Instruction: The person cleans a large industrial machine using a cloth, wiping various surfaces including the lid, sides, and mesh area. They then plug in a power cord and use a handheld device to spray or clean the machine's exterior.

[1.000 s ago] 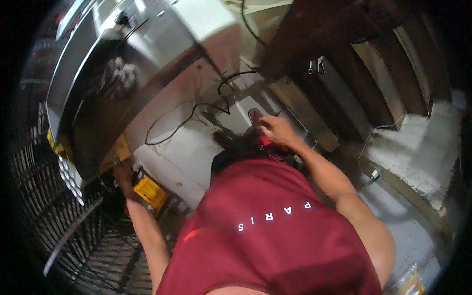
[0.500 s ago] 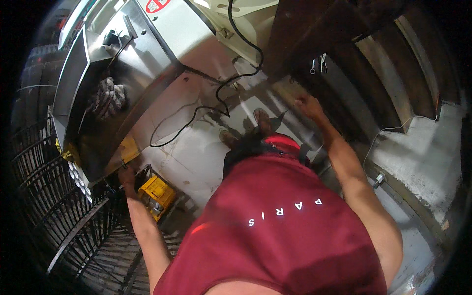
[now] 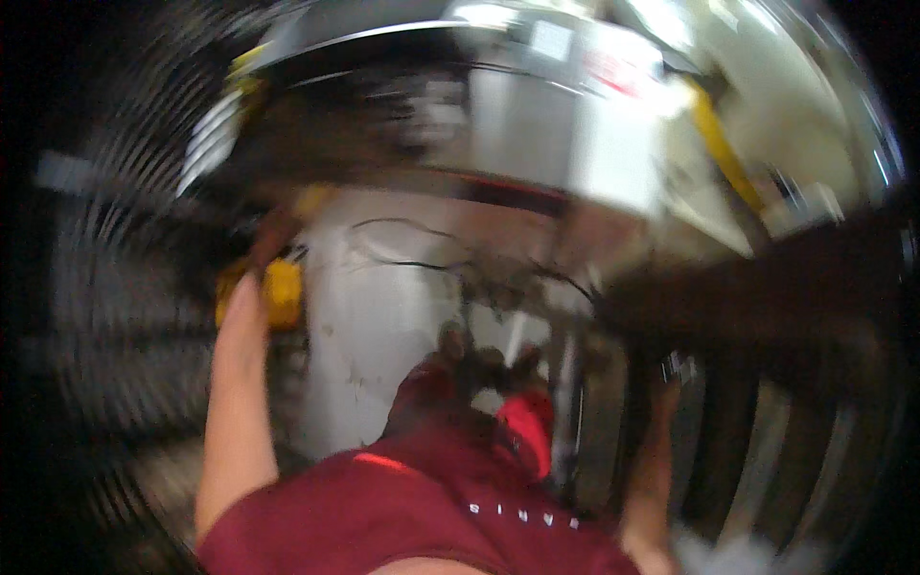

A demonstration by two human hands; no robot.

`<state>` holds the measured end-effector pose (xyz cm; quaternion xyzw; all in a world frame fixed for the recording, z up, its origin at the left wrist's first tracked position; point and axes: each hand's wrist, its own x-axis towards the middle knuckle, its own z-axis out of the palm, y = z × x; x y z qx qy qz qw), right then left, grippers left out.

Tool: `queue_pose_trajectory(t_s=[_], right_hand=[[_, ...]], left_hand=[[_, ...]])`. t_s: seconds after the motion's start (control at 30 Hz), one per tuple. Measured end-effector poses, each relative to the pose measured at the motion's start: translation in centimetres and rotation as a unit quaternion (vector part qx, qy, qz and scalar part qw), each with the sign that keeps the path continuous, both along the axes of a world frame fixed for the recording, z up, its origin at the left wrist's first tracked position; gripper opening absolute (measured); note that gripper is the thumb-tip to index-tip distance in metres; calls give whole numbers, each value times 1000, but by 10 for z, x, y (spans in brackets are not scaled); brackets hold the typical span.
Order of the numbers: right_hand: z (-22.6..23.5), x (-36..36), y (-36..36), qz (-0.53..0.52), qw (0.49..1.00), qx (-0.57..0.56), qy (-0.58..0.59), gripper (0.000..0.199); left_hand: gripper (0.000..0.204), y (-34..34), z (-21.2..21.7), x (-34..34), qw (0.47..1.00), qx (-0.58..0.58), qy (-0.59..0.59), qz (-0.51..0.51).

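Motion blur smears the whole picture. My left arm stretches forward at the left, and my left hand (image 3: pixel 275 238) is dark and blurred beside the machine's lower left corner. Just below that hand is a yellow plastic basket (image 3: pixel 284 292). A small yellow patch (image 3: pixel 312 199) shows near its fingertips. On the right, my right hand (image 3: pixel 664 395) hangs low over dark beams, close to small shiny metal tools (image 3: pixel 678 367). The fingers of both hands are too smeared to read, and I cannot tell whether either holds anything.
Ahead stands a machine with a silver-white housing (image 3: pixel 618 134) and a dark tray (image 3: pixel 335 134) carrying a greyish cloth-like bundle (image 3: pixel 436 110). A black cable (image 3: pixel 412 264) lies on the pale floor (image 3: pixel 374 335). Dark metal racks (image 3: pixel 125 287) line the left; ridged beams (image 3: pixel 757 450) run along the right.
The view has swung to the right, and blur has set in. The machine now lies straight ahead. My left hand stays by its corner; my right hand appears lower, nearer the metal tools.
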<state>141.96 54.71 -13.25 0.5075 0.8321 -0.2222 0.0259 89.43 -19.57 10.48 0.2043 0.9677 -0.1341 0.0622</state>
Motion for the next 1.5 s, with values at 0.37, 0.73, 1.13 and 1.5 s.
queue_pose_trajectory(t_s=[0.37, 0.73, 1.13, 1.5], right_hand=[[-54, -54, 39, 28, 996, 80, 10, 55], [6, -53, -60, 103, 985, 47, 128, 46], [80, -99, -270, 314, 865, -336, 200, 37], [158, -393, -458, 433, 841, -282, 160, 40]], left_hand=[[51, 38, 18, 18, 960, 166, 37, 222], [76, 60, 27, 19, 965, 169, -35, 200], [50, 39, -2, 10, 832, 471, -211, 205], [72, 33, -54, -1, 883, 432, -146, 108]])
